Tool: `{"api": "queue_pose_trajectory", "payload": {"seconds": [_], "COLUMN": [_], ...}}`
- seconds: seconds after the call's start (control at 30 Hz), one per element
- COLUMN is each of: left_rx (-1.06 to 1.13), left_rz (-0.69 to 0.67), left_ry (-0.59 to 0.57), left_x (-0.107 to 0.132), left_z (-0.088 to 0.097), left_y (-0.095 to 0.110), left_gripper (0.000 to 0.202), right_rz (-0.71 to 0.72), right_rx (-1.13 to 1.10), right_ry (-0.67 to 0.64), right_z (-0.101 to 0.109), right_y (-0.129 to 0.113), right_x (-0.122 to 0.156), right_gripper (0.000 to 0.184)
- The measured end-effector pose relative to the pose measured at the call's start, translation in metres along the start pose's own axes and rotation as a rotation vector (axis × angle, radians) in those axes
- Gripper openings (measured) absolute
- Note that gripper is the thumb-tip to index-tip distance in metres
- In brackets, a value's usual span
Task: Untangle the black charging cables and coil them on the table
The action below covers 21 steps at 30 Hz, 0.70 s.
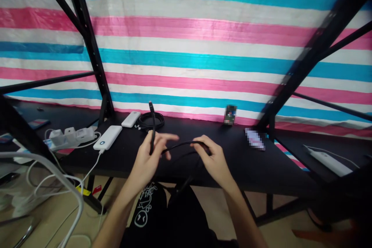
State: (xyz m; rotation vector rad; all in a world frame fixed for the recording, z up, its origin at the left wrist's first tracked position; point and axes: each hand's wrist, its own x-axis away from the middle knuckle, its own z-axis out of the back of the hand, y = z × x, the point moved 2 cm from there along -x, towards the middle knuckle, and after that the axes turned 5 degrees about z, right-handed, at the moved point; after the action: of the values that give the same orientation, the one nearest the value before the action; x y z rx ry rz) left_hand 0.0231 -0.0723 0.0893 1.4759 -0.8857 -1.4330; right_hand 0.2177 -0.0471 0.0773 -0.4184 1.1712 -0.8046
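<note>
A black cable (pixel 180 144) stretches between my two hands above the front of the black table. My left hand (pixel 151 151) grips it with the thumb, while the index finger points out to the right. From that hand the cable's plug end (pixel 151 106) sticks straight up. My right hand (pixel 210 155) is closed around the cable farther along, fingers pinched together. Below the hands, more of the cable hangs toward my lap, dark and hard to make out. Behind my left hand a coiled black cable (pixel 158 120) lies on the table.
Two white power banks (pixel 108 138) lie left on the black table (pixel 232 162). A power strip with white chargers (pixel 69 136) sits farther left among white cords. Two blurred items (pixel 255 138) are at the back right. Black metal posts (pixel 90 52) frame a striped sheet (pixel 197 46).
</note>
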Motion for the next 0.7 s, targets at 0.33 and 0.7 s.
{"api": "queue_pose_trajectory", "payload": {"seconds": [0.33, 0.7], "left_rx": [0.164, -0.135], "left_rz": [0.189, 0.183], "left_ry": [0.353, -0.051], "left_x": [-0.023, 0.003], "left_z": [0.085, -0.008], "left_y": [-0.041, -0.037], "left_gripper": [0.032, 0.035], "right_rz": [-0.345, -0.372], "right_rx": [-0.493, -0.817], "right_ry": [0.878, 0.653], "right_z": [0.141, 0.088], "right_y": [0.080, 0.035], "right_x": [0.062, 0.038], "right_gripper": [0.031, 0.035]}}
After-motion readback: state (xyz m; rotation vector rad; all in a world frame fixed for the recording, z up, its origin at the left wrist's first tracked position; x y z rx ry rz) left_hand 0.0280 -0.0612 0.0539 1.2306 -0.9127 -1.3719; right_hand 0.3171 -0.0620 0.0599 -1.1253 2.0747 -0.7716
